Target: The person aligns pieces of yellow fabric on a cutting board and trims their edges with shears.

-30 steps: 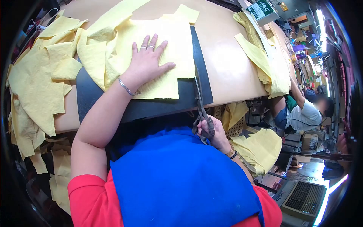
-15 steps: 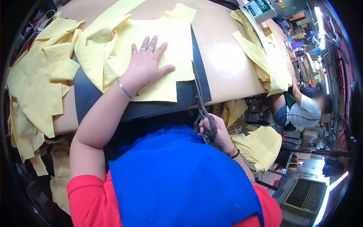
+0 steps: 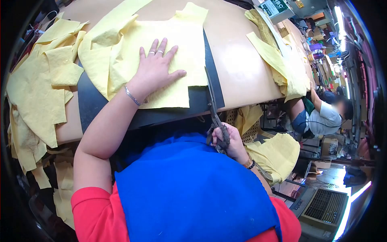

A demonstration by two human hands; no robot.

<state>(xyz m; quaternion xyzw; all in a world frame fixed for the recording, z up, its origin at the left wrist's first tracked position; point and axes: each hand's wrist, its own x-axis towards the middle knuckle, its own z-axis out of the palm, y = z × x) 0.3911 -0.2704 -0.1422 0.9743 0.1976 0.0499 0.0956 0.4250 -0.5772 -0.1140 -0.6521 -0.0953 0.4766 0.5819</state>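
Fingers: those of the left hand (image 3: 159, 69) lie spread and flat, palm down; those of the right hand (image 3: 233, 143) curl around the wrapped handles of a pair of long, dark metal shears (image 3: 213, 103).
Under the left palm: a pale-yellow fabric piece (image 3: 185, 44) with a stepped lower corner, smooth at right, rumpled at left.
Blades: pointing away from the person, tip beside the fabric piece's right edge; whether they touch it cannot be told.
Beneath: a flat black board (image 3: 217, 74), showing past the fabric at right and along the front.
Worktop: a broad tan table (image 3: 238, 60) under the board.
Left side: a heap of yellow fabric offcuts (image 3: 34, 88) hanging over the edge.
Right side: folded yellow strips (image 3: 268, 56), with a green-and-white box (image 3: 274, 10) beyond.
Person's front: a bright blue apron (image 3: 197, 189).
Farther right: another person in a white shirt (image 3: 324, 121).
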